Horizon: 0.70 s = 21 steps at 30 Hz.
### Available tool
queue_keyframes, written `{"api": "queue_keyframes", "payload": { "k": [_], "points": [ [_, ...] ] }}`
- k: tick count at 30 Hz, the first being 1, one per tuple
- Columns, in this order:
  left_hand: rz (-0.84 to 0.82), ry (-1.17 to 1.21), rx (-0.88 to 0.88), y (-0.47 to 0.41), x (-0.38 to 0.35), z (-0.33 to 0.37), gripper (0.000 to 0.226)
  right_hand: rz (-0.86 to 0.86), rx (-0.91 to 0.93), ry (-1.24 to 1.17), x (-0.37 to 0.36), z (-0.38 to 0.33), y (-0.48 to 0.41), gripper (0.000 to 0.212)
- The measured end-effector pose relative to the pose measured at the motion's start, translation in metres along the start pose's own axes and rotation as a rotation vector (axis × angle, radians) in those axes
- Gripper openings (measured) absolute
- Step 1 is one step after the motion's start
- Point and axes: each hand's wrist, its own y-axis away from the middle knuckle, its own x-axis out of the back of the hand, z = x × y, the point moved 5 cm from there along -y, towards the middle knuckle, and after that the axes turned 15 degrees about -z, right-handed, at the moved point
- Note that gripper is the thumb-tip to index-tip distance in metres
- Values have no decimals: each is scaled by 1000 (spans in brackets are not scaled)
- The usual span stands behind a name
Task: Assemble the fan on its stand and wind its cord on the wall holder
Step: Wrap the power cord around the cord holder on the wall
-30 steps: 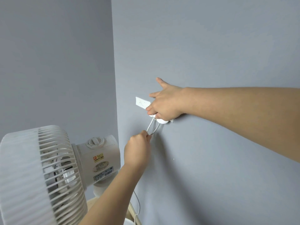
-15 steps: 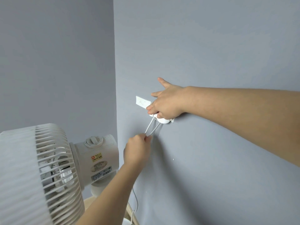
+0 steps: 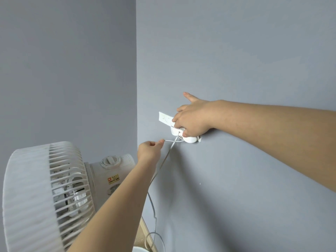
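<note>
Grey wall (image 3: 236, 60) fills most of the view. White fan (image 3: 45, 188) sits low left, apparently on a wooden stand (image 3: 145, 231), but only a sliver of that shows, so I can't confirm the seating. Right hand (image 3: 193, 120) is on the wall holder (image 3: 190, 139), fingers bent over its top and thumb sticking up, bracing it just below a white wall plate (image 3: 164, 118). Left hand (image 3: 149, 151) is just left of and below the holder, thumb and forefinger pinching the cord (image 3: 168, 153), other fingers curled. The cord runs taut from that pinch into the holder. A second strand drops along the wall to a slack loop at the bottom edge. Turns already on the holder: can't tell, the hand covers it. Risks: a hard sideways pull could peel or shift the holder if the right hand eases off. Lost tension could let the wrap spring loose. The slack below could snag on the stand or tug the fan as it shortens.
</note>
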Motion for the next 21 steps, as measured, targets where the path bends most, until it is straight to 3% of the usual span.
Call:
{"api": "queue_keyframes", "payload": {
  "k": [8,21],
  "points": [
    [-48,154,6,-20,-16,26,25,35,3,5,1,0,1,28],
    [25,49,-164,-1,-5,43,21,57,-14,-8,2,-2,2,28]
  ]
}}
